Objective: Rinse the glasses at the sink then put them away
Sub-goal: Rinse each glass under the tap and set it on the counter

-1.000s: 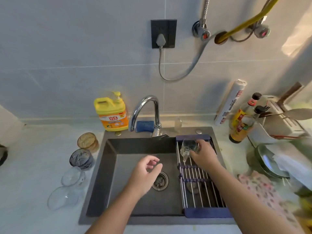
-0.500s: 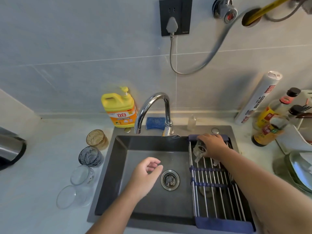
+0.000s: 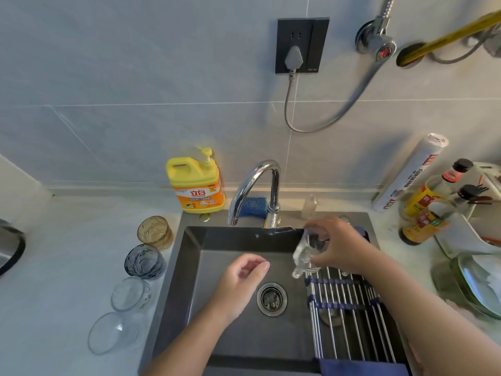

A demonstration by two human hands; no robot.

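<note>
Presently held glass (image 3: 306, 253): clear, tilted, over the far right part of the sink, at the far end of the drying rack and just right of the faucet's base.
Right hand (image 3: 339, 248): fingers and thumb curled round the upper part of the held glass, gripping it from the right.
Left hand (image 3: 241, 278): over the basin beside the drain (image 3: 271, 298), fingers loosely curled, holding nothing.
Sink (image 3: 217, 335): dark, square basin; no water stream can be made out.
Drying rack (image 3: 349, 308): metal bars with blue ends, laid across the sink's right side.
Faucet (image 3: 254, 183): chrome, its spout arching toward the left of the basin.
Other glasses: four in a row on the tabletop (image 3: 67, 267) left of the sink: amber glass (image 3: 154, 232) farthest, then dark grey glass (image 3: 145, 261), then two clear ones (image 3: 131, 293) (image 3: 113, 332).
Behind the sink: yellow soap bottle (image 3: 195, 183) and blue sponge (image 3: 253, 207).
</note>
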